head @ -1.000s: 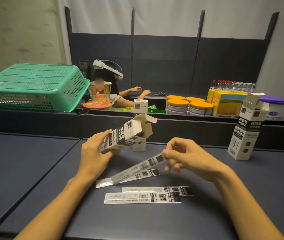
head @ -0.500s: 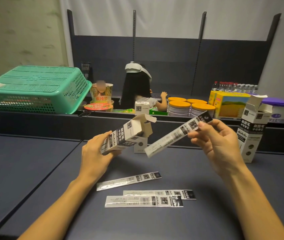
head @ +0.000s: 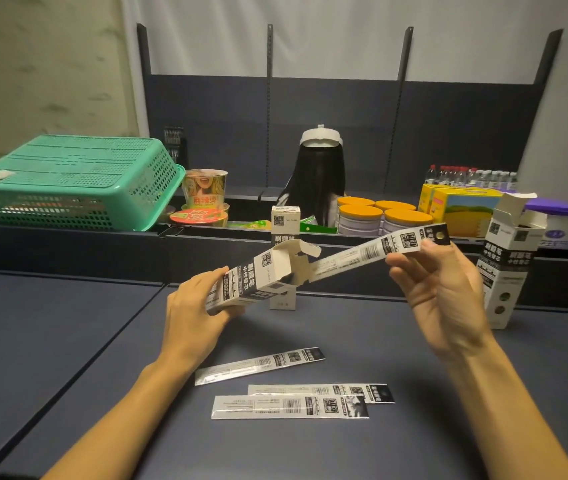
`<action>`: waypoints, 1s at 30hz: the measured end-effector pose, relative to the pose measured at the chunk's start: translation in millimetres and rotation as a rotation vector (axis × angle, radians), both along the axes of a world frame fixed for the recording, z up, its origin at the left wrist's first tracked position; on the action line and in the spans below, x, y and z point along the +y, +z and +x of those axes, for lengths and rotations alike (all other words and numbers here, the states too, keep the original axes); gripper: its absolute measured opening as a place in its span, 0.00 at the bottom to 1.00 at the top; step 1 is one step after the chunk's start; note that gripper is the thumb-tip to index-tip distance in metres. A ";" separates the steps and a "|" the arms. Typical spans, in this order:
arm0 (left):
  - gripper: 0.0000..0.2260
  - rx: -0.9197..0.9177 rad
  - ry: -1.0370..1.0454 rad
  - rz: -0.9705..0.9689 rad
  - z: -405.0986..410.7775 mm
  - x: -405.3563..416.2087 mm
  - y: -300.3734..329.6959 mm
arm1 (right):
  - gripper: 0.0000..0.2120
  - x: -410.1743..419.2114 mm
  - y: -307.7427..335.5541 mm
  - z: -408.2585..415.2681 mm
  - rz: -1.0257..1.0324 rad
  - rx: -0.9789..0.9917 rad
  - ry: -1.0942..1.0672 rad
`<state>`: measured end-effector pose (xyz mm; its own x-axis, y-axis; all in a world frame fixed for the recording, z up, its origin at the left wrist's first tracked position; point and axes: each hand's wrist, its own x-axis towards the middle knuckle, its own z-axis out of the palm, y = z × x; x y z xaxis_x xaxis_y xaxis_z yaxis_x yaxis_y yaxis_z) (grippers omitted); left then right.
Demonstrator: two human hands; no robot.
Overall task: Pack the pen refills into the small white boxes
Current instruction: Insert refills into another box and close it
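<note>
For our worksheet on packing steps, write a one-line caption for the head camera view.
Left hand holds an open box while right hand feeds a refill pack into its mouth; three packs wait on the table.

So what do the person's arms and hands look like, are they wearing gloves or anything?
No gloves. Both hands, the left hand and the right hand, are bare, with no rings that show. The forearms are bare too, all the way to the bottom edge of the picture: no sleeves, no watch and no bracelets in sight.
</note>
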<state>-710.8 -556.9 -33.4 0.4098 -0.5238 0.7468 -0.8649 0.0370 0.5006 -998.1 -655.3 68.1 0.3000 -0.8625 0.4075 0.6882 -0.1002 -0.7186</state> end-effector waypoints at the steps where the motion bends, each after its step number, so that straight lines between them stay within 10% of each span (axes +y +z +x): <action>1: 0.29 0.003 0.007 -0.003 0.6 0.0 -0.1 | 0.06 0.8 0.5 0.0 0.001 -0.001 -0.001; 20: 0.29 -0.032 0.010 0.008 -1.5 -1.5 -0.3 | 0.06 6.0 -7.5 16.2 0.016 0.038 0.019; 30: 0.29 -0.050 -0.004 0.018 -1.6 -2.0 -0.9 | 0.08 10.5 -36.8 45.7 -0.230 0.432 -0.103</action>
<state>-712.4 -558.9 -34.4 0.3700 -0.5388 0.7569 -0.8886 0.0323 0.4575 -952.4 -644.7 31.3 0.4012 -0.7989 0.4481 0.3108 -0.3415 -0.8870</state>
